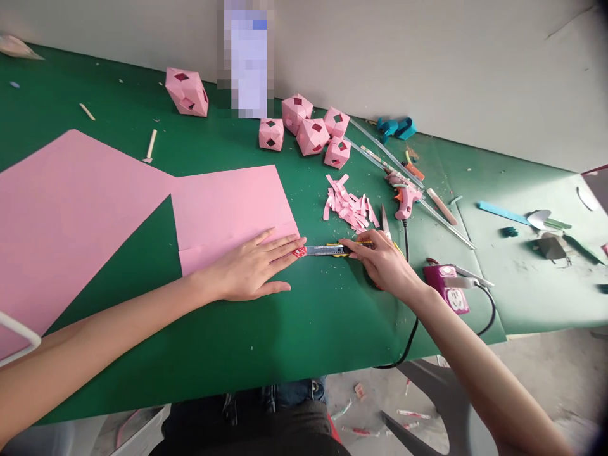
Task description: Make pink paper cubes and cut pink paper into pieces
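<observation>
My left hand (251,269) lies flat, fingers stretched out, on the lower right part of a pink paper sheet (228,202). Its fingertips reach the red-and-white end of a long, narrow, blade-like strip. The strip runs right into a yellow and dark body, which looks like a box cutter (327,251). My right hand (380,259) is closed around that body. Partly hidden beneath my right hand lies a pair of scissors (385,221), its blades pointing away from me. Just beyond, thin pink paper strips (350,204) lie in a loose pile.
A larger pink sheet (90,215) covers the table's left side. Several folded pink paper shapes (312,136) stand along the back, another (187,93) farther left. A pink glue gun (407,197), clear glue sticks (446,221) and a purple power socket block (446,288) with cords lie right.
</observation>
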Available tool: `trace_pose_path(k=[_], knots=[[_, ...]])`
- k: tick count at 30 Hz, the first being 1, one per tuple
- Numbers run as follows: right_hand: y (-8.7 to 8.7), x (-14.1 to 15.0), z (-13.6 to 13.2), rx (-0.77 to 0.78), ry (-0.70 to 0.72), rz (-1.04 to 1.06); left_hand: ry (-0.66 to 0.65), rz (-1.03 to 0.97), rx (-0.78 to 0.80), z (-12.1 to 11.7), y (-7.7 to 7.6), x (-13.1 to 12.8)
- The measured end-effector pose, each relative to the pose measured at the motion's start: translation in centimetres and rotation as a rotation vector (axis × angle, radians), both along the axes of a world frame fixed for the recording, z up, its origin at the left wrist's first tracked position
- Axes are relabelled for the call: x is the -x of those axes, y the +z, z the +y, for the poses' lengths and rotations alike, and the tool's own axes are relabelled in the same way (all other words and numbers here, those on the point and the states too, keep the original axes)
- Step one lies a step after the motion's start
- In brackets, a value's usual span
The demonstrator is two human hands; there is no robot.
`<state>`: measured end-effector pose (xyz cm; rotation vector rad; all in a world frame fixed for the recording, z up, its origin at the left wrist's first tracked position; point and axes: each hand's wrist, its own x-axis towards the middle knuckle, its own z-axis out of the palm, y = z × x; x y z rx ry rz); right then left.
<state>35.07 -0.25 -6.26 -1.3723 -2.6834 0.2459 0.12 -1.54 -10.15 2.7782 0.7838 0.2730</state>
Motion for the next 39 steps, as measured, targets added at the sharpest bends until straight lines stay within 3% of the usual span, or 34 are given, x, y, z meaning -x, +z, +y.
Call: trace_pose_path(k=[9, 17, 29, 39], knots=[[0.7, 0.4, -1.6, 0.029, -0.047, -0.047, 0.0, 0.001, 0.011, 0.0, 0.0, -0.1], [-0.6, 1.7, -2.3, -0.1, -0.095, -0.056, -0.015, 0.028, 0.002, 0.1, 0.2, 0.0], [-1.1, 2.5, -3.6, -0.14, -0.093, -0.049, -0.014, 0.054, 0.007, 0.1, 0.5, -0.1], [-1.2, 2.1, -4.4, -0.163, -0.087, -0.067, 0.007, 0.059, 0.15, 0.5, 1.0, 0.2]])
